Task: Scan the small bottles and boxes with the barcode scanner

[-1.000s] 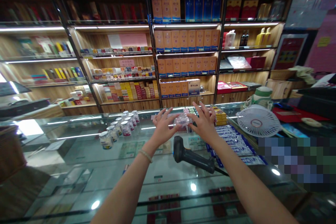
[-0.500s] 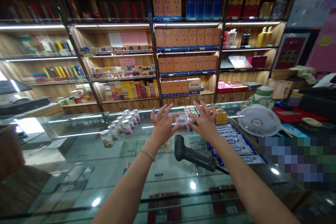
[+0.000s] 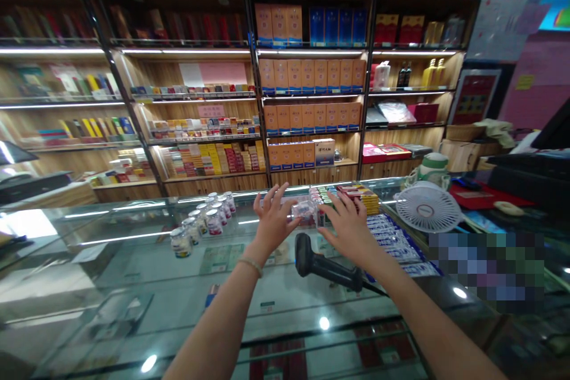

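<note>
A small clear plastic container (image 3: 304,209) lies on the glass counter between my hands. My left hand (image 3: 272,222) is at its left side, fingers spread and thumb close to it; whether they touch is hard to tell. On the other side my right hand (image 3: 350,230) has its fingers apart over the edge of a display of small colourful packs (image 3: 327,193). Both hands look open. A black barcode scanner (image 3: 327,264) lies on the glass just below them, its cable running right under my right forearm.
Several white-lidded jars (image 3: 214,219) stand in rows at left. Blue-and-silver packets (image 3: 394,240) lie right of my right hand, near yellow boxes (image 3: 369,199). A white fan (image 3: 427,208) and a green-and-white jug (image 3: 430,169) are farther right. Stocked shelves (image 3: 312,95) rise behind.
The view has shifted, tilting slightly up. My right hand has drawn a little away from the clear container, uncovering more of the colourful packs. My left hand stays beside the container.
</note>
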`<state>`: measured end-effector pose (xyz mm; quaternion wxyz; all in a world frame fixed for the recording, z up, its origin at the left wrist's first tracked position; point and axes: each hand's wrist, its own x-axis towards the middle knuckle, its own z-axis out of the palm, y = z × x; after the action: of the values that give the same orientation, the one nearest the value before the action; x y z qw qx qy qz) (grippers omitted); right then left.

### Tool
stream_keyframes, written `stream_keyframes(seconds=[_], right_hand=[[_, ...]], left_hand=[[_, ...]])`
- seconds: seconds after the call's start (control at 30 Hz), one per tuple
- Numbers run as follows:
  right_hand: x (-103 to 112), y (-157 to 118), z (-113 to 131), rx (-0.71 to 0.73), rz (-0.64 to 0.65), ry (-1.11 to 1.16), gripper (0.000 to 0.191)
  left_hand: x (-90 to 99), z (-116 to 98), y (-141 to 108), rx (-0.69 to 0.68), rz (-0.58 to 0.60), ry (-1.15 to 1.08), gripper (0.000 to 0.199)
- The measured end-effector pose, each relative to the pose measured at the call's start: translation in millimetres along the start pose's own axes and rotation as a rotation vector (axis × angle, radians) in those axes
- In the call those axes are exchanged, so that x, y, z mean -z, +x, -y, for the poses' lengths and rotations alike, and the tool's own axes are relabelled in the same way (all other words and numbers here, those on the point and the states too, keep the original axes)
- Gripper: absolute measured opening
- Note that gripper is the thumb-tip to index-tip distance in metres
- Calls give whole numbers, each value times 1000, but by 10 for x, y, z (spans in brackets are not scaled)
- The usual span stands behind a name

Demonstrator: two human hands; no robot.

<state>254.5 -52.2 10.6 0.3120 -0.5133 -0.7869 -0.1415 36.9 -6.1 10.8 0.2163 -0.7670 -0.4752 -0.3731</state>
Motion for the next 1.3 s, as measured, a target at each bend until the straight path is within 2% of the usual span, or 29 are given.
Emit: stream_keyframes(seconds=[0.1, 0.23, 0.43, 0.7, 0.8, 0.9, 0.97, 1.1, 1.2, 1.3], right_hand=[[-54, -328, 165, -27, 145, 67, 47], [-192, -601, 297, -69, 243, 110, 54], [-249, -615, 346, -21, 174, 53, 37], [-219, -561, 430, -19, 159, 29, 32], [-129, -563, 416, -46, 75, 66, 30], [63, -565, 384, -105, 19, 138, 32], [224, -567, 363, -172, 67, 215, 38], [487, -577, 336, -348, 220, 213, 34], [550, -588, 322, -387, 251, 218, 41], [522, -605, 315, -408, 274, 160, 37]], left_hand=[[1, 25, -10, 18, 0, -17, 36], [-10, 43, -19, 25, 6, -6, 38], [-27, 54, -32, 1, 1, 23, 37], [-80, 100, -52, -31, -59, 85, 39], [-92, 108, -53, -30, -74, 97, 41], [-99, 104, -55, -23, -81, 94, 40], [-103, 100, -56, -23, -86, 93, 38], [-106, 92, -52, -28, -96, 92, 34], [-105, 85, -46, -20, -100, 77, 32], [-103, 77, -42, -19, -107, 71, 32]])
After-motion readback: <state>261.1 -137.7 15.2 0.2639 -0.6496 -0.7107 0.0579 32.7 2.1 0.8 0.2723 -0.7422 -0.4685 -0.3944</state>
